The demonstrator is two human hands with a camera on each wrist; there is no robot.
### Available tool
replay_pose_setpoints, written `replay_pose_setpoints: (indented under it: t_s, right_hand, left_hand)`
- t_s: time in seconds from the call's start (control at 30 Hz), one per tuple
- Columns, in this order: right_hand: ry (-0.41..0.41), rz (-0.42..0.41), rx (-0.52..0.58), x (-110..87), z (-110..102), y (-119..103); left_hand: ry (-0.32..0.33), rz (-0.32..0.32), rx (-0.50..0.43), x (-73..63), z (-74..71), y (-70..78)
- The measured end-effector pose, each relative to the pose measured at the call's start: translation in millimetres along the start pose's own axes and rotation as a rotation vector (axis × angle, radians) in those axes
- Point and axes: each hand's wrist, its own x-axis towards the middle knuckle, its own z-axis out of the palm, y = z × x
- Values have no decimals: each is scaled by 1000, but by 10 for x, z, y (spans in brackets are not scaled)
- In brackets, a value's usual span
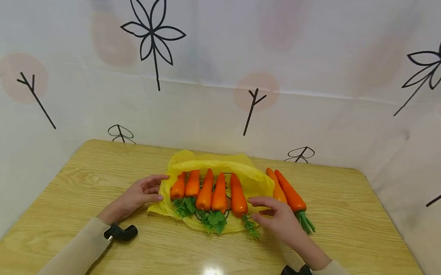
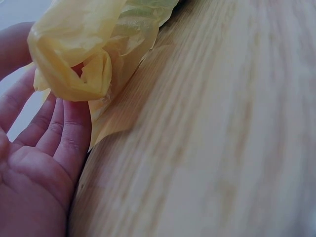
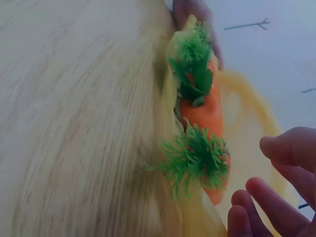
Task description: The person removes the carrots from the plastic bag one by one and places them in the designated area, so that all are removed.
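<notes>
We see both hands reaching forward, palms facing inward. Our left hand [image 1: 136, 198] is loosely curved, thumb apart, its fingers touching the yellow bag [image 1: 257, 187] between the hands. Our right hand [image 1: 281, 219] is half spread, holding nothing, beside five carrots [image 1: 205, 195] on the bag. Two loose carrots [image 1: 292, 196] lie just beyond it on the bench [image 1: 163, 263].

I seem to be in a screened-off booth: white sheeting [image 1: 308, 130] with plant drawings encloses my wood-grain tabletop [image 1: 164, 259] far, left and right.
</notes>
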Motion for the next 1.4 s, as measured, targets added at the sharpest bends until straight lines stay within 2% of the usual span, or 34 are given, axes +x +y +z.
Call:
replay_pose_setpoints:
  t_s: [0.37,0.77,0.9,1.17,1.4]
  right_hand:
    - [-5,24,-8,82,165,-14]
    - [-44,132,-69,187,281,-15]
    - [-55,179,-129,219,330,-30]
    - [-4,185,-192,242,414,-80]
    - [33,192,-155,243,434,-59]
  left_hand:
    - [10,-12,8,1,-2,6]
    - [21,-3,6,7,-9,-21]
    - [19,4,7,4,-10,-22]
    - [17,-16,2,3,2,0]
    - [6,-17,10,-3,-10,-5]
